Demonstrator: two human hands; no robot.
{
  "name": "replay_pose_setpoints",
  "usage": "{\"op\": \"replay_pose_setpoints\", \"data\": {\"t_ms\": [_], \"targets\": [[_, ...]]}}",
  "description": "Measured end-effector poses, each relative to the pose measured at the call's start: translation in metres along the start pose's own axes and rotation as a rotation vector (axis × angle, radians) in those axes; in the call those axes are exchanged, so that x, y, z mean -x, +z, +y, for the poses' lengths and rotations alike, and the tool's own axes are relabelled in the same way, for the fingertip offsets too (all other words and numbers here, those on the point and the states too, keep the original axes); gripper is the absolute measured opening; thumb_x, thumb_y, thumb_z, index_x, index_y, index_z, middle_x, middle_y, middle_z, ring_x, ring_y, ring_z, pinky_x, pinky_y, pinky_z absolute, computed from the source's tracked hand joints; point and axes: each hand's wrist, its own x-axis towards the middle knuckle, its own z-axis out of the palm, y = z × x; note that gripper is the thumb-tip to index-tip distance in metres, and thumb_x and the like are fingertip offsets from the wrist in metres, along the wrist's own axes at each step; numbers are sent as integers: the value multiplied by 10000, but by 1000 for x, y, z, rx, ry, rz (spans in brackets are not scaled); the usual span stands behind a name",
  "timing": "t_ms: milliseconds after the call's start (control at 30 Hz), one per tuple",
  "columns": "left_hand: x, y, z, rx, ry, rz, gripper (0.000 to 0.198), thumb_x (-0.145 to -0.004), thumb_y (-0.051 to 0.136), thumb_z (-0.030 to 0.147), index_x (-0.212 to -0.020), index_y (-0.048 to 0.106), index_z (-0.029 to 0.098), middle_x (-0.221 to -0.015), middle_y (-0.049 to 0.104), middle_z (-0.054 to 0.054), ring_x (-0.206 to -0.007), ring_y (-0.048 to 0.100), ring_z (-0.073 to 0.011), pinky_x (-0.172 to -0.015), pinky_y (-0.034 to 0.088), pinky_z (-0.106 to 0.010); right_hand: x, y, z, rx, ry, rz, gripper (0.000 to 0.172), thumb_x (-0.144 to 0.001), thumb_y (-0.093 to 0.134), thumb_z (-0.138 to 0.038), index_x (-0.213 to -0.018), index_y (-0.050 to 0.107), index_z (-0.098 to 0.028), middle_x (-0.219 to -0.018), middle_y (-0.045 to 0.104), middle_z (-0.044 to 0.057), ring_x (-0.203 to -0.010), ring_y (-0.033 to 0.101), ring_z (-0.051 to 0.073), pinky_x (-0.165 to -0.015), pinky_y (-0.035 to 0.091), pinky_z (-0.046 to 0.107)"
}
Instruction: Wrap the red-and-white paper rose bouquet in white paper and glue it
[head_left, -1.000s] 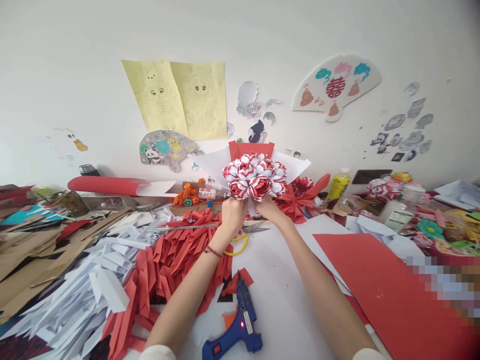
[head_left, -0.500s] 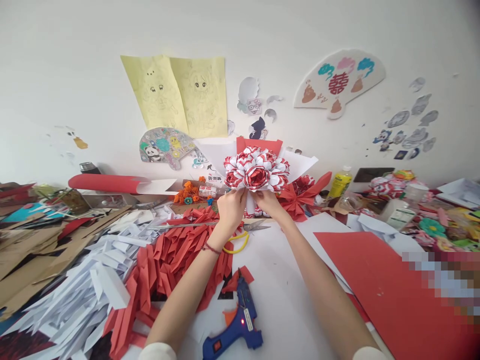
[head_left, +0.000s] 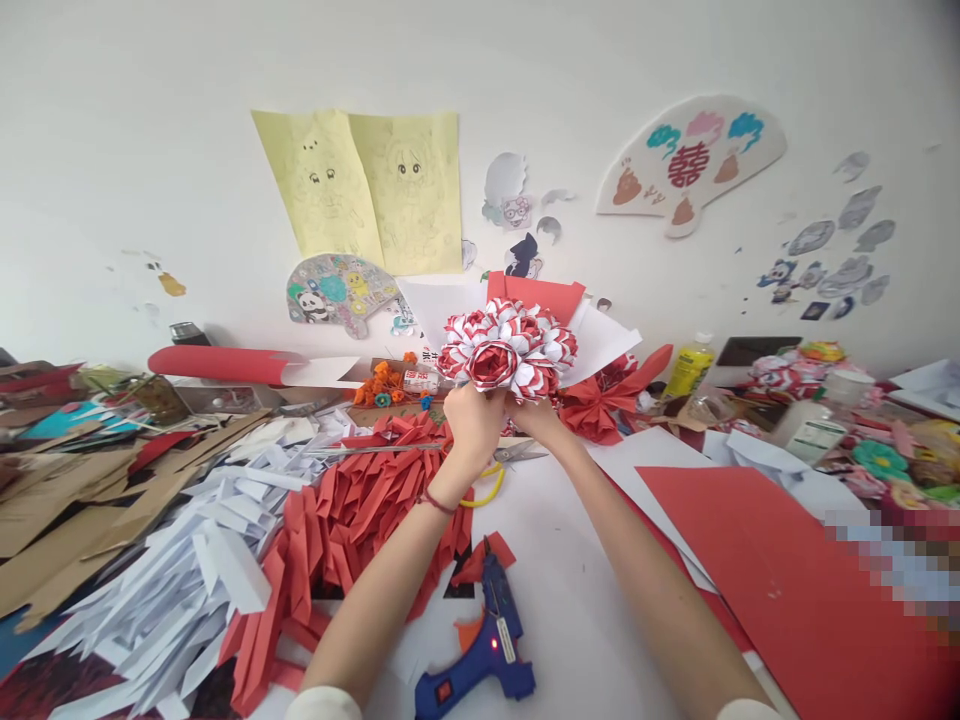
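A bouquet of red-and-white paper flowers (head_left: 510, 350), backed by white and red paper sheets, is held upright above the far side of the table. My left hand (head_left: 475, 420) is closed around its base from the left. From the right, my right hand (head_left: 534, 418) grips the base too, its fingertips partly hidden beneath the blooms. Below my hands lie scissors (head_left: 491, 484) with yellow handles. A blue hot glue gun (head_left: 495, 635) with a lit red light rests between my forearms.
Folded red paper strips (head_left: 367, 510) and white paper strips (head_left: 202, 550) are heaped on the left, beside cardboard pieces (head_left: 82, 510). Red paper sheets (head_left: 780, 590) cover the right. Behind stand a red paper roll (head_left: 217, 364) and a yellow bottle (head_left: 690, 368).
The bouquet has tipped slightly toward me and turned, so its blooms sit lower over my hands. Both hands keep their grip. The whole view has shifted a little.
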Motion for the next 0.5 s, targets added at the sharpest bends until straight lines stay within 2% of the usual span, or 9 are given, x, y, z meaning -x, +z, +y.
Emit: {"op": "replay_pose_setpoints", "data": {"t_ms": [167, 300, 500], "targets": [[0, 0, 0, 207, -88, 82, 312, -773, 572, 180, -469, 504, 205, -463, 578, -43, -500, 546, -172, -554, 360, -294, 2, 6, 8, 19, 33, -41, 364, -842, 503, -316, -1160, 673, -267, -1269, 681, 66, -1279, 543, 301, -1065, 434, 489], [2, 0, 0, 254, -101, 109, 276, -781, 535, 177, -507, 515, 204, -452, 547, -20, -539, 548, -162, -552, 374, -270, 4, 7, 9, 29, 16, -33, 388, -845, 509, -349, -1198, 655, -275, -1309, 663, 57, -1326, 511, 299, -1094, 411, 507], [3, -1, 0, 325, -122, 148, 298, -754, 511, 191, -494, 366, 201, -449, 433, 21, -493, 433, -109, -516, 308, -245, 5, 7, 1, -2, 47, -27, 413, -833, 556, -418, -1221, 649, -313, -1307, 665, 50, -1313, 530, 320, -1087, 424, 519]]}}
